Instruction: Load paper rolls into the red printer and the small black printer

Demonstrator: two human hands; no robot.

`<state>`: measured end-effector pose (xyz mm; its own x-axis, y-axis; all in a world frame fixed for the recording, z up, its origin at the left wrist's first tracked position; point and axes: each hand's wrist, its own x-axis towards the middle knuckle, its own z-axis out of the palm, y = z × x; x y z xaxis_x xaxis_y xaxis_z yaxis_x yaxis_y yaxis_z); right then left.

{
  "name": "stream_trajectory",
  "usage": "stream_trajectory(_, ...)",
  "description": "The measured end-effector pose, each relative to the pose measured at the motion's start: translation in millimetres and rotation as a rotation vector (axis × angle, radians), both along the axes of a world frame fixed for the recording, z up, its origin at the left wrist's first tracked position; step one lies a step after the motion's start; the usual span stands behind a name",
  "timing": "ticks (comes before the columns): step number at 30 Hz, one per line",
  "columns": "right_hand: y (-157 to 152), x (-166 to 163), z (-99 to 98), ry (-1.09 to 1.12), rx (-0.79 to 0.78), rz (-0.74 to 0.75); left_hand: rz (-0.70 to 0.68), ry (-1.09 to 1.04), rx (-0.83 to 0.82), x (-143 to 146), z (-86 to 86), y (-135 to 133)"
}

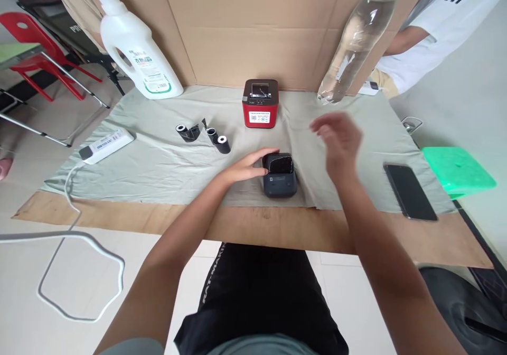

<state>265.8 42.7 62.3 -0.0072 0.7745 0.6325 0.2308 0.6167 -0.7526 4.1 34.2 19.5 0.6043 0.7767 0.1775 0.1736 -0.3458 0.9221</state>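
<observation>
A small black label printer (280, 184) sits on the grey cloth near the table's front edge. My left hand (250, 166) has its fingers and thumb on the printer's left side, gripping it. A dark, glossy part shows at the top of the printer, and I cannot tell whether that is an open lid. Over the cloth to the right, my right hand (341, 142) is raised and smeared by motion. Its fingers point left, apart from the printer, and nothing shows clearly in them. Behind stands a red and black printer (260, 104).
Black rolls (222, 144) lie on the cloth (158, 170) at left. A white detergent bottle (138, 54), a clear bottle (356, 43) and a cardboard panel (253, 27) stand behind. Left lies a power strip (109, 146); right, a phone (410, 192) and green stool (457, 170). People stand behind the cardboard.
</observation>
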Motion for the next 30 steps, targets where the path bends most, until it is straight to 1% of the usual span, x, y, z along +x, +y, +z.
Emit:
stream_trajectory(3, 3, -5, -26.0, -0.060, -0.069, 0.051, -0.019, -0.023, -0.042, -1, 2.2, 1)
stream_trajectory(5, 2, -7, -40.1, -0.151, -0.123, 0.100, 0.011, -0.050, -0.079, 0, 1.5, 0)
stream_trajectory(7, 2, -7, -48.8, -0.203, -0.129, 0.140, 0.046, -0.090, -0.132, 1, -0.4, 0)
stream_trajectory(9, 1, -5, -53.5, -0.196, -0.102, 0.147, 0.085, -0.126, -0.162, 2, -3.1, 1)
stream_trajectory(11, 1, -4, -55.9, -0.182, -0.070, 0.127, 0.143, -0.139, -0.133, 5, -6.8, 4)
stream_trajectory(16, -2, -5, -55.4, -0.177, -0.032, 0.073, 0.297, -0.126, 0.000, 15, -20.2, 13)
stream_trajectory(18, -5, -9, -51.8, -0.186, -0.030, 0.094, 0.329, -0.135, 0.028, 19, -25.3, 16)
stream_trajectory(21, -10, -13, -44.4, -0.226, -0.055, 0.172, 0.396, -0.137, 0.064, 23, -30.4, 19)
stream_trajectory(24, -10, -9, -38.8, -0.228, -0.186, 0.314, 0.484, -0.097, 0.055, 24, -33.2, 20)
stream_trajectory(27, -6, 1, -35.5, -0.276, -0.361, 0.452, 0.522, -0.054, 0.033, 23, -35.6, 20)
stream_trajectory(30, 0, 7, -27.1, -0.390, -0.492, 0.456, 0.518, -0.016, 0.045, 22, -37.5, 20)
